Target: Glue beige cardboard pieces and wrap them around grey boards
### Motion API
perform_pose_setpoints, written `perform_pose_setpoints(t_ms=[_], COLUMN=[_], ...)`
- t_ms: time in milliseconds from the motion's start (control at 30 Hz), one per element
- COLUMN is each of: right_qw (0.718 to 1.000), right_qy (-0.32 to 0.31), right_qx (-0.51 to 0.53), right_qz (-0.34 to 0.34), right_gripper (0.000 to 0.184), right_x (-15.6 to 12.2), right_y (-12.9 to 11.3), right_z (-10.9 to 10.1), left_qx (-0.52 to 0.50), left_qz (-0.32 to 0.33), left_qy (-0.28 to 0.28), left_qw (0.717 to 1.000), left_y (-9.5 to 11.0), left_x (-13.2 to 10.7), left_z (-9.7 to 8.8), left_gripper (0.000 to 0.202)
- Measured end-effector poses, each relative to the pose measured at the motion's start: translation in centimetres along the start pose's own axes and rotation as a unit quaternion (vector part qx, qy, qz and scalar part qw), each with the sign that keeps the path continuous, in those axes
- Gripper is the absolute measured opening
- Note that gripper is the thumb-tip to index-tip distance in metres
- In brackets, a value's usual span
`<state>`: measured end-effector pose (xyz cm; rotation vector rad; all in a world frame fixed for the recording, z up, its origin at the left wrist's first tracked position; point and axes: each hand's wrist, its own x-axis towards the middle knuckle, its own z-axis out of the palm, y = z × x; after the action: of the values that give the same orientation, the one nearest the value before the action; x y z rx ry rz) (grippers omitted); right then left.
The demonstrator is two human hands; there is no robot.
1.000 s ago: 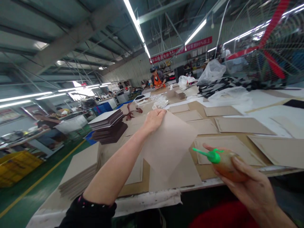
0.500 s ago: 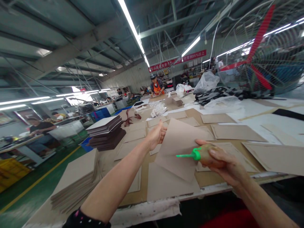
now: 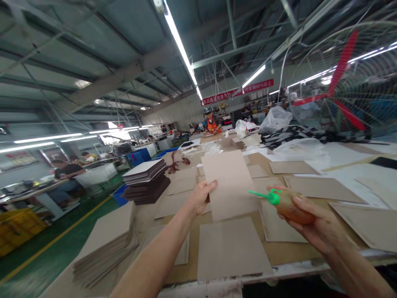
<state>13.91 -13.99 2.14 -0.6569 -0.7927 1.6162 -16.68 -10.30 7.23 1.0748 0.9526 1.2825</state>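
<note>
A plain tan cardboard sheet (image 3: 231, 182) is held up over the table, tilted towards me. My left hand (image 3: 202, 198) pinches its left edge, thumb on the front face and fingers behind. In my right hand (image 3: 313, 219) is a squeeze glue bottle (image 3: 293, 207) with amber contents and a green cap. Its thin green nozzle points left, close to the sheet's right edge; whether it touches cannot be made out. Another bare cardboard sheet (image 3: 232, 248) lies flat below, at the table's near edge. Several more sheets, such as one at right (image 3: 322, 188), lie spread around.
A tall pile of cardboard (image 3: 105, 231) stands at near left. Behind it is a stack of dark brown boards (image 3: 147, 188). Black strips and plastic bags (image 3: 276, 120) lie at back right, near a large fan (image 3: 331, 95). A person (image 3: 212, 122) works at the far end.
The held sheet has swung upright and moved away from the sheet below it. My left hand now has its thumb over the edge. The glue bottle has shifted right, away from the sheet's middle.
</note>
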Motion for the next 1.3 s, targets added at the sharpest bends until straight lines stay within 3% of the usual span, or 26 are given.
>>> perform_pose_setpoints(t_ms=[167,333,500,700,833,933,1033,1133,1300], right_qw=[0.987,0.977,0.984,0.992,0.997,0.984,0.940,0.854,0.723], right_qy=[0.149,0.202,0.168,0.120,0.015,-0.035,-0.049,-0.086,-0.180], right_qx=[0.052,0.050,0.041,0.025,-0.057,-0.144,-0.293,-0.432,-0.516], right_qz=[0.007,0.038,0.030,0.022,-0.043,-0.102,-0.169,-0.275,-0.424], right_gripper=[0.044,0.043,0.046,0.044,0.044,0.052,0.057,0.046,0.031], right_x=[0.6,0.8,0.7,0.9,0.8,1.1,1.8,2.8,4.3], right_y=[0.4,0.9,1.4,2.3,2.5,2.8,3.5,4.4,5.6], right_z=[-2.4,-2.4,-1.7,-0.6,1.9,4.2,6.2,8.0,10.2], left_qx=[-0.124,-0.216,-0.289,-0.345,-0.354,-0.349,-0.332,-0.306,-0.255], left_qz=[0.118,0.124,0.116,0.086,0.084,0.094,0.106,0.116,0.124], left_qy=[0.130,0.221,0.258,0.256,0.249,0.253,0.251,0.232,0.208], left_qw=[0.977,0.943,0.914,0.899,0.897,0.897,0.903,0.916,0.936], left_y=[-0.8,-2.9,-3.9,-5.3,-8.0,-10.7,-12.8,-13.7,-13.8], left_x=[0.3,1.0,1.1,-0.4,-1.3,-1.8,-2.1,-2.3,-2.5], left_z=[-1.8,-2.3,-1.7,0.3,1.8,2.5,2.7,2.8,3.2], left_gripper=[0.025,0.010,0.009,0.003,0.004,0.013,0.026,0.037,0.040])
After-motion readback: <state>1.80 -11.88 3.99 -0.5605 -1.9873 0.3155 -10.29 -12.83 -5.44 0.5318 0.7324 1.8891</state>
